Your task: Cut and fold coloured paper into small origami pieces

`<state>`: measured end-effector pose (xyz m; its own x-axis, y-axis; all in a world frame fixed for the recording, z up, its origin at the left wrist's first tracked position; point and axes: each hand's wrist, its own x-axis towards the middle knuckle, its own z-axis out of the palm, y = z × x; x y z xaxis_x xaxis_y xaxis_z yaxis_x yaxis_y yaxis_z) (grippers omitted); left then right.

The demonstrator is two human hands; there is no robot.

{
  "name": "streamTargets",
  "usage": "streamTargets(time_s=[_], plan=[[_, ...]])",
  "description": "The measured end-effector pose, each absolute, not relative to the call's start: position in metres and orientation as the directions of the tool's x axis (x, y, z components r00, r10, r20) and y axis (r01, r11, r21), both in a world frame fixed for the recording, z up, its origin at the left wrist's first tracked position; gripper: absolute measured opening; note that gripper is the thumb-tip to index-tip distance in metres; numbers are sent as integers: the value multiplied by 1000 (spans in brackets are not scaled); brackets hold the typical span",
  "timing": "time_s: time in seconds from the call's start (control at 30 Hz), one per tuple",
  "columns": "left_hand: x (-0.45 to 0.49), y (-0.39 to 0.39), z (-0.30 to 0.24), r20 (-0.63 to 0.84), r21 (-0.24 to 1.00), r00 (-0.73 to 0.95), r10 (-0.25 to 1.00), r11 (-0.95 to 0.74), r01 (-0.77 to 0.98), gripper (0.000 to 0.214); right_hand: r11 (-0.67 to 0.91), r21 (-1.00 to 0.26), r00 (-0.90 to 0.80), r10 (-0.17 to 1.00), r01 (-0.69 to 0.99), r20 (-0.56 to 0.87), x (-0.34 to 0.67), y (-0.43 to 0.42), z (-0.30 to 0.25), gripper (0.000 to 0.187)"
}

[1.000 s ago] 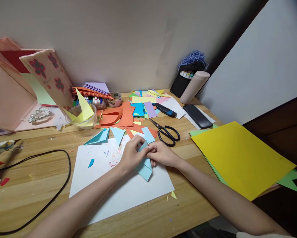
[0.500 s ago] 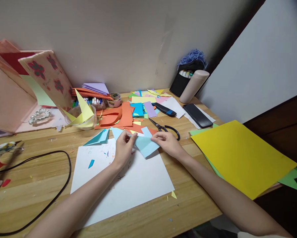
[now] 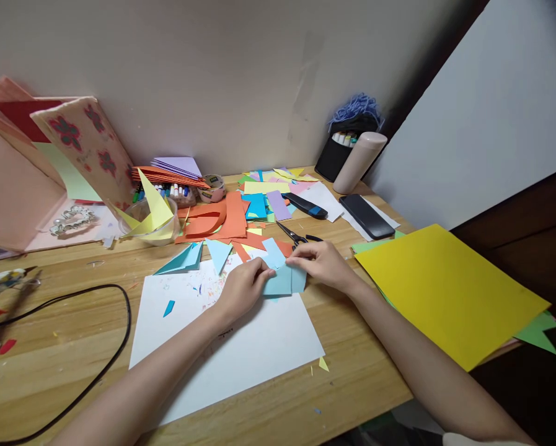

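Pinching with thumb and fingertips almost together, the left hand (image 3: pixel 243 288) grips the nine o'clock edge of a folded light-blue paper (image 3: pixel 278 285), while the right hand (image 3: pixel 324 267) nips its upper part at two o'clock, its finger gap equally narrow. The paper is held between them above the upper right part of a white sheet (image 3: pixel 254 353). Compared with half a second ago, the paper's downward-pointing corner has given way to a straight lower edge, the left hand sits lower, and the right hand now covers most of the handles of the scissors (image 3: pixel 297 239) at one o'clock. A light-blue triangle (image 3: pixel 219 253) at ten o'clock, then partly behind the left hand, shows clear. Farther out, a black phone (image 3: pixel 367 215) lies at two o'clock, a large yellow sheet (image 3: pixel 449 291) at three, and a clear plastic bowl (image 3: pixel 170 231) toward ten.
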<state>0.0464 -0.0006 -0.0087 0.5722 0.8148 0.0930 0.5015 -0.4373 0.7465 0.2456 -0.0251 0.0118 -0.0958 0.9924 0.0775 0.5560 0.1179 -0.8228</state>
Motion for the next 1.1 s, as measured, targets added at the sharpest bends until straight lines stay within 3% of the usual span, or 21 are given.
streamTargets(time_s=[0.13, 0.3, 0.37, 0.43, 0.57, 0.67, 0.77, 0.87, 0.93, 1.0, 1.1], plan=[[47, -2, -4, 58, 784, 596, 801, -406, 470, 27, 54, -881, -33, 999, 471, 43, 244, -25, 13, 27], [46, -1, -6, 55, 813, 598, 800, -383, 438, 30, 54, -873, 19, 997, 485, 72, 245, -24, 15, 28], [45, 1, -8, 51, 866, 506, 861, -290, 406, 30, -10, -819, 140, 986, 574, 86, 253, -21, 13, 26], [44, 4, -9, 47, 910, 397, 917, -203, 361, 32, -134, -672, 245, 967, 728, 72, 263, -19, 9, 19], [43, 6, -8, -16, 972, 298, 954, -55, 229, 31, -251, -395, 257, 966, 884, -38, 271, -20, 5, 21], [43, 5, -5, -21, 981, 288, 957, -35, 190, 29, -243, -366, 230, 970, 898, -79, 266, -22, 4, 22], [43, 4, -2, -1, 981, 269, 963, -51, 185, 31, -257, -441, 249, 965, 860, -77, 261, -21, 4, 18], [42, 4, -1, 16, 988, 256, 967, -55, 147, 35, -290, -717, 254, 954, 634, -160, 256, -19, 6, 23], [42, 5, -3, 32, 991, 246, 969, -63, 122, 37, -293, -908, 109, 956, 299, -273, 250, -20, 11, 36], [41, 6, -5, 72, 988, 209, 975, -98, 120, 39, -301, -953, -145, 945, -44, -292, 243, -25, 16, 47], [39, 9, -8, 116, 984, 122, 986, -131, 118, 37, -406, -882, -448, 852, -237, -272, 234, -36, 20, 62]])
